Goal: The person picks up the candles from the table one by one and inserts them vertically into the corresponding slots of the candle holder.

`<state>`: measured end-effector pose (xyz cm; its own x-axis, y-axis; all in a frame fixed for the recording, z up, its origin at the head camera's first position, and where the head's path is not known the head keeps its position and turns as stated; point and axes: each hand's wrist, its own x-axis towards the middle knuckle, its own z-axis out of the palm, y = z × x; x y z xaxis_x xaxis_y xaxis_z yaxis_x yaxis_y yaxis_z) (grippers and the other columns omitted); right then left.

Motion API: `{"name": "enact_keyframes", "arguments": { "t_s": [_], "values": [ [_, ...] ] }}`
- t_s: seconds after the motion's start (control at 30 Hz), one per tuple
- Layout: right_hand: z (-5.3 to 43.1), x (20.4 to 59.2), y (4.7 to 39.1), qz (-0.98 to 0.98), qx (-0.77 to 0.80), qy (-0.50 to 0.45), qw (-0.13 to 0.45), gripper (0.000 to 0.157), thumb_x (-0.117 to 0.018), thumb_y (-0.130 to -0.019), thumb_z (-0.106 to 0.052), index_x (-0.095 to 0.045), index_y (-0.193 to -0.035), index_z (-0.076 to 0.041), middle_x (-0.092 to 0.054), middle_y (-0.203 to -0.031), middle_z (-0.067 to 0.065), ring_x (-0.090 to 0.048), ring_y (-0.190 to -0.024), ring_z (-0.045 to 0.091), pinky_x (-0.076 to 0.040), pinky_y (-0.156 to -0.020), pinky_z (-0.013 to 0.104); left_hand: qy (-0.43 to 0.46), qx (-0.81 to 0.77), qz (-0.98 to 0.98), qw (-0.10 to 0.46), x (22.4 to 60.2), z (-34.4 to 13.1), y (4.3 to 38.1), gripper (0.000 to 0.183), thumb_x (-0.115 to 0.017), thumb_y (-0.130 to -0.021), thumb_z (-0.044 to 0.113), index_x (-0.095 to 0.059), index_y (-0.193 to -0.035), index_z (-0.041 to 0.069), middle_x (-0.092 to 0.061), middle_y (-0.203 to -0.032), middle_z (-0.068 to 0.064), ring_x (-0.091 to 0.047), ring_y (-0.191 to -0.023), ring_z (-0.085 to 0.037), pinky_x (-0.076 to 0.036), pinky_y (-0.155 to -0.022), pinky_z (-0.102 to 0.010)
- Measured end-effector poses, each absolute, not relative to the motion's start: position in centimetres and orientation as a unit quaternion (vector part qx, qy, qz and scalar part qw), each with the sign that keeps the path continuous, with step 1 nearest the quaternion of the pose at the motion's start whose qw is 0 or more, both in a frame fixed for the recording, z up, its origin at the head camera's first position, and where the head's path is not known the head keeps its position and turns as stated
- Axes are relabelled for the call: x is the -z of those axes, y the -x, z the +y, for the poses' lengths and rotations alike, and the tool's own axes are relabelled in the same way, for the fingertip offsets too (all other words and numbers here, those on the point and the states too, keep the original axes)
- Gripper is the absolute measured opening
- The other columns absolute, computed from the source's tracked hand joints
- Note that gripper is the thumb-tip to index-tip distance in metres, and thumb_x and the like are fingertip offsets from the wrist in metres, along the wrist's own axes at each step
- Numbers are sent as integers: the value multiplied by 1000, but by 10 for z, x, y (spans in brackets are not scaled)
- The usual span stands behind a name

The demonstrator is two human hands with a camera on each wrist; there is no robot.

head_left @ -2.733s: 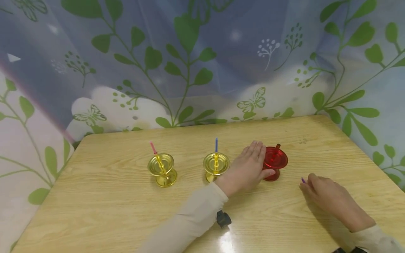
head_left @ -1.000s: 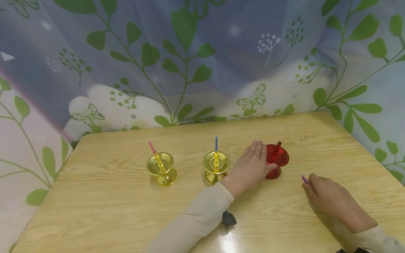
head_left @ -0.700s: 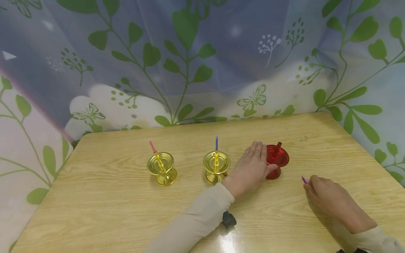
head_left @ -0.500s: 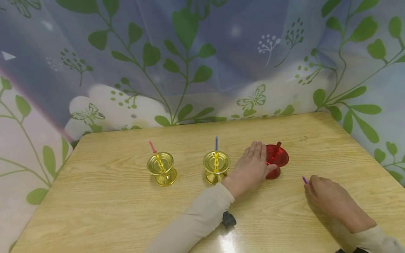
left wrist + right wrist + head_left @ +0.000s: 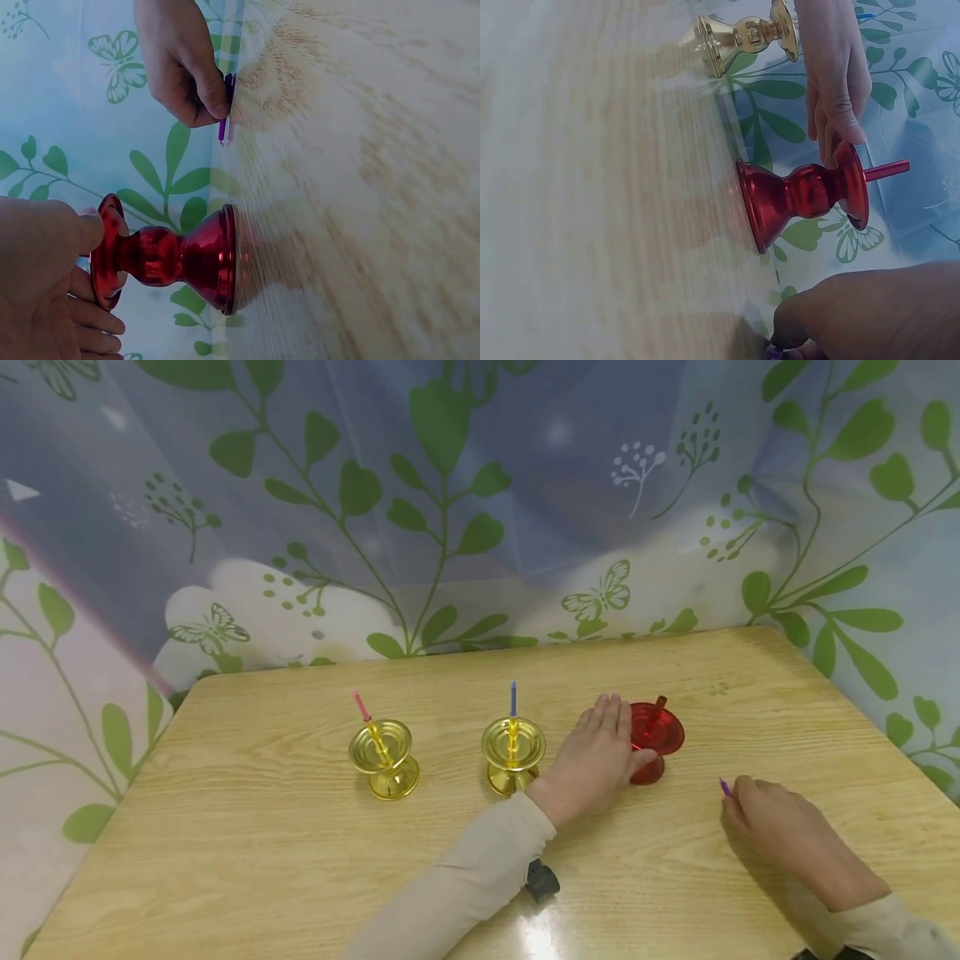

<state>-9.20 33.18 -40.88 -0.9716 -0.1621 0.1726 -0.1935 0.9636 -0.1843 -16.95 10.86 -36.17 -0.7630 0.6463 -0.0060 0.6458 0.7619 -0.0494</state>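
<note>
My left hand (image 5: 591,764) holds the dish rim of a shiny red candle holder (image 5: 658,731), thumb on one side and fingers on the other. The holder stands upright on the table; its central tube (image 5: 887,170) has no candle. To its right, my right hand (image 5: 780,827) pinches a small purple candle (image 5: 725,787) between thumb and fingers, low at the tabletop. In the left wrist view the purple candle (image 5: 222,129) lies along or just above the surface; I cannot tell if it touches. Most of it is hidden by the fingers in the head view.
Left of the red holder stands a gold candle holder (image 5: 513,743) with an upright blue candle (image 5: 513,699). Farther left, another gold holder (image 5: 381,747) bears a tilted pink candle (image 5: 362,705). The wooden table (image 5: 262,860) meets a leaf-patterned cloth (image 5: 525,527) behind.
Since the earliest frame my left hand has shifted slightly right, its thumb rising onto the red holder's rim. The right hand still pinches the purple candle, almost unmoved. Little differs over the last second.
</note>
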Motion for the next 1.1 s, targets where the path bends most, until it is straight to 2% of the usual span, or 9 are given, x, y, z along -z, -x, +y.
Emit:
{"name": "enact_keyframes", "arguments": {
  "t_s": [0.27, 0.57, 0.7, 0.93, 1.1],
  "values": [
    [331, 412, 92, -985, -53, -125, 103, 27, -53, -92, -3, -43, -68, -6, -39, -53, 1, -46, -45, 20, -40, -40, 41, 346, -13, -938, -1, 362, 109, 170, 70, -21, -103, 51, -21, -153, 2, -22, -158, -13, -15, -147, -24, -19, -117, -29],
    [331, 413, 94, -987, -29, -129, 90, 21, -54, -93, -4, -45, -74, -3, -45, -58, 5, -53, -50, 32, -43, -42, 46, 343, -6, -939, -5, 362, 108, 171, 71, -21, -102, 52, -20, -153, 2, -21, -159, -12, -14, -147, -24, -19, -117, -30],
    [333, 414, 93, -986, -29, -135, 89, 23, -56, -95, -10, -45, -76, -5, -44, -60, 5, -53, -51, 30, -42, -43, 45, 342, -3, -940, -9, 362, 109, 171, 71, -21, -102, 52, -19, -153, 3, -20, -159, -12, -14, -147, -24, -19, -117, -30],
    [334, 415, 90, -991, -32, -112, 71, 29, -51, -101, -25, -44, -80, -6, -40, -67, 5, -47, -55, 26, -38, -46, 42, 336, -3, -942, -13, 364, 110, 170, 72, -21, -102, 53, -18, -154, 4, -19, -159, -11, -12, -147, -23, -18, -117, -30],
    [334, 416, 90, -990, -38, -113, 79, 24, -52, -100, -24, -48, -82, -8, -42, -69, 4, -49, -57, 26, -39, -46, 42, 338, -4, -941, -7, 364, 110, 170, 72, -21, -102, 53, -20, -153, 3, -20, -159, -12, -13, -147, -24, -18, -117, -30]
  ]
}}
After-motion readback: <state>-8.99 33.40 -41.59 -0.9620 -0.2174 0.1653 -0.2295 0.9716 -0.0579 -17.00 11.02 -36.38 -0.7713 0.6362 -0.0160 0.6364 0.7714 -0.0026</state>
